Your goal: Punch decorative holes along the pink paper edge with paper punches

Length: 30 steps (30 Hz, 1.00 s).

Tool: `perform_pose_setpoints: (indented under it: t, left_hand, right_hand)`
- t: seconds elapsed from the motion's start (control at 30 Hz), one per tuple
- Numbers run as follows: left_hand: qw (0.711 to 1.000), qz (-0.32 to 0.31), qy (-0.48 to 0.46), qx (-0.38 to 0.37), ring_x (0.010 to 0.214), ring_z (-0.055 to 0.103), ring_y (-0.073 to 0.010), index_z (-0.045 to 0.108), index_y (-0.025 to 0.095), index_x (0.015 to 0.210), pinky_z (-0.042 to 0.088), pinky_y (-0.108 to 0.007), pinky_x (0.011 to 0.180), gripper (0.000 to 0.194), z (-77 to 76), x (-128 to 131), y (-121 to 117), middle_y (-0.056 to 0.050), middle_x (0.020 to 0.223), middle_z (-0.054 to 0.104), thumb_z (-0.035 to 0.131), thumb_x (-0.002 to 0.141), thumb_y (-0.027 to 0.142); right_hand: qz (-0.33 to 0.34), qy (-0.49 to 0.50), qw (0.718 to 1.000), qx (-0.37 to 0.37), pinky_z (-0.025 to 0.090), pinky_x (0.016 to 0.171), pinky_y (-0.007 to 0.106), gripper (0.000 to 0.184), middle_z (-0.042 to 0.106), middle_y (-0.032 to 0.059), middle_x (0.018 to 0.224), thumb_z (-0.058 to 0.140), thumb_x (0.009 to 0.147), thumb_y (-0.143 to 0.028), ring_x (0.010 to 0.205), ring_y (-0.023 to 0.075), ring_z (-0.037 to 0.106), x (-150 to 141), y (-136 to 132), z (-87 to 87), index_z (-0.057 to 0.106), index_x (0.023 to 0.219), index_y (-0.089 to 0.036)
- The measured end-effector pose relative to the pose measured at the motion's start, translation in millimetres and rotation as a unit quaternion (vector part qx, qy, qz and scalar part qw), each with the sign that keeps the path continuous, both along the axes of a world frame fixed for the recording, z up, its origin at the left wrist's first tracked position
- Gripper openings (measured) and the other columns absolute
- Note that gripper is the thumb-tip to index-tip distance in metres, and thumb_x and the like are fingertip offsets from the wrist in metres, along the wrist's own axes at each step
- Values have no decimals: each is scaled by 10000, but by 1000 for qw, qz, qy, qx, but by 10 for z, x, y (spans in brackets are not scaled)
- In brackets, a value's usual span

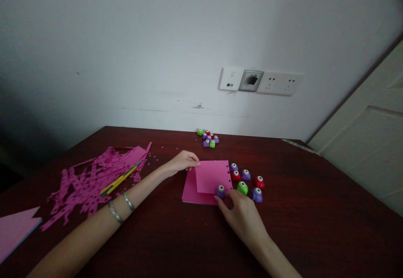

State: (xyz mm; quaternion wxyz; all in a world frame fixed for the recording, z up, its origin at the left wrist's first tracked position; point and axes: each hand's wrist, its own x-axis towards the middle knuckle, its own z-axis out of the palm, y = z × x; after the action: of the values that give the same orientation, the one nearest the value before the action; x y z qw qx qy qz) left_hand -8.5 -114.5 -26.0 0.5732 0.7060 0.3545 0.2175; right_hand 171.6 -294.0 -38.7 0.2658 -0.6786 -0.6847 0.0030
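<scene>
Arm outstretched, left hand (185, 162) is pinching pink sheet (211, 176) over desk (163, 244); right hand (243, 211) is gripping purple punch (221, 192) at sheet's lower-right corner. Other punches (242, 188) are standing just beyond right hand.

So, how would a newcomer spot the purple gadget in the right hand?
On the dark table, find the pink sheet with small holes along its right edge. Look near its lower right corner, by the right hand. The purple gadget there has a white-ringed top and, unlike its purple neighbours, sits between thumb and fingers.
</scene>
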Motion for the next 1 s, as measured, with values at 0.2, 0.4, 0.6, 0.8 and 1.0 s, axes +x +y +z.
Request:
perform_pose_setpoints:
  t: [0.2, 0.4, 0.6, 0.8, 1.0]
  left_hand:
    - [1000, 6, 17, 1, 457, 436, -71, 612, 123, 757, 298, -212, 450, 213, 12, -7, 2, 20, 528, 544, 658, 675, 314]
    - [1000, 12, 20, -1, 467, 437, -72, 609, 122, 759, 299, -213, 460, 219, 29, -18, 1, 24, 527, 536, 662, 670, 315]
    - [1000, 10, 24, -1, 468, 437, -71, 609, 122, 764, 308, -216, 466, 218, -2, -6, 4, 21, 535, 540, 658, 676, 316]
    - [1000, 15, 21, 1, 456, 424, -67, 606, 111, 767, 293, -212, 450, 232, 12, -17, 8, 25, 525, 529, 660, 669, 314]
    - [999, 32, 8, 5, 465, 414, -61, 606, 106, 755, 304, -214, 464, 226, 77, -71, 36, 22, 550, 532, 658, 665, 306]
  right_hand:
    - [3, 3, 1000, -14, 363, 509, 251, 229, 565, 16, 614, 527, 818, -325, 514, 150, 541, -31, -2, -6, 469, 640, -193]
    - [2, 2, 1000, -18, 354, 513, 255, 225, 568, 15, 622, 527, 820, -327, 520, 152, 542, -25, -7, -23, 473, 648, -194]
    - [1, -3, 1000, -15, 355, 517, 257, 223, 568, 18, 620, 526, 819, -321, 521, 154, 543, -43, -2, -15, 472, 644, -193]
    - [-2, -7, 999, -33, 356, 526, 262, 237, 565, 24, 631, 506, 828, -343, 535, 161, 555, -40, 7, 4, 469, 648, -192]
    - [-7, 13, 1000, -25, 367, 533, 256, 253, 552, 15, 630, 489, 838, -371, 541, 153, 552, -1, 2, 14, 480, 658, -193]
